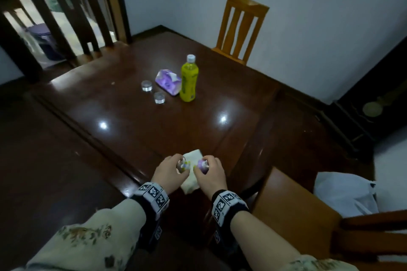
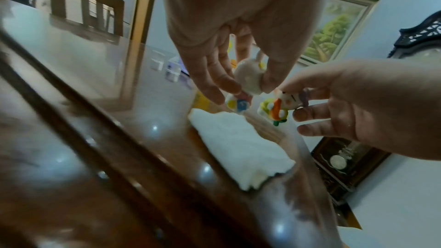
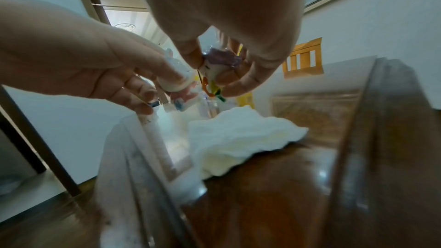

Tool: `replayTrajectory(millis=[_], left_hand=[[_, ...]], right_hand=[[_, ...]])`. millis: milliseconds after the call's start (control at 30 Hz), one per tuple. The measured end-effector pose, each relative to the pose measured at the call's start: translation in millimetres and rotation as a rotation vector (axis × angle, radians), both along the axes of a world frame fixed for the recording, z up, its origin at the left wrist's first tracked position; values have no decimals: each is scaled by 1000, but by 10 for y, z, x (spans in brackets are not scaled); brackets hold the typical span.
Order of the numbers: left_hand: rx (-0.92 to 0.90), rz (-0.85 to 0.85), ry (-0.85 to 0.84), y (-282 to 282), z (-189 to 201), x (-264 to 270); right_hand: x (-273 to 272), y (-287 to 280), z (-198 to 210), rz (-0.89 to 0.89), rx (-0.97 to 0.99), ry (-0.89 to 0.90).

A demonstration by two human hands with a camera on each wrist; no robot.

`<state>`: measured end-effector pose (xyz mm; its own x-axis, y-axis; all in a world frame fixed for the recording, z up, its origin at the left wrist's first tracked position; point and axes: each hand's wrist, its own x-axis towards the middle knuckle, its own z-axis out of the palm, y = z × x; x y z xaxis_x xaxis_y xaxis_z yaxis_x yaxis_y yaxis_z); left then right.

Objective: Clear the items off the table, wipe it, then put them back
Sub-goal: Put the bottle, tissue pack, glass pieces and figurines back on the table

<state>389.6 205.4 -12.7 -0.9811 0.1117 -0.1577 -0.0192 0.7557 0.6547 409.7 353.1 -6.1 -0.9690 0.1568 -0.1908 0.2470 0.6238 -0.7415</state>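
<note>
Over the near edge of the dark glossy table [image 1: 154,130], my left hand [image 1: 181,166] pinches a small white rabbit figurine [image 2: 248,76] between thumb and fingers. Beside it, my right hand [image 1: 201,167] grips a small figurine with purple hair [image 3: 216,63]. The two toys nearly touch. A crumpled white cloth [image 1: 192,170] lies on the table under and between the hands. At the table's middle stand a yellow bottle [image 1: 189,79], a purple tissue pack [image 1: 168,81] and two small clear glasses [image 1: 146,85], [image 1: 159,97].
A light wooden chair [image 1: 240,28] stands at the far side and a dark chair [image 1: 66,11] at the far left. At my right, a chair seat [image 1: 293,207] carries a white plastic bag [image 1: 343,193]. A dark cabinet [image 1: 374,105] lines the right wall.
</note>
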Motion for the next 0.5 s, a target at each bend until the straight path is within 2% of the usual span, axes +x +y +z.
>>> replayTrajectory(millis=[133,233,500], left_hand=[[21,64,9,-751,20,-19],[40,115,15,-1112,28,-91],[69,103,-31,-1451,-77,-388]], right_hand=[[-124,-671,66,19,-17,36],[-219,-969,76,29,-1,57],[-500,-1172,-12,6,51,0]])
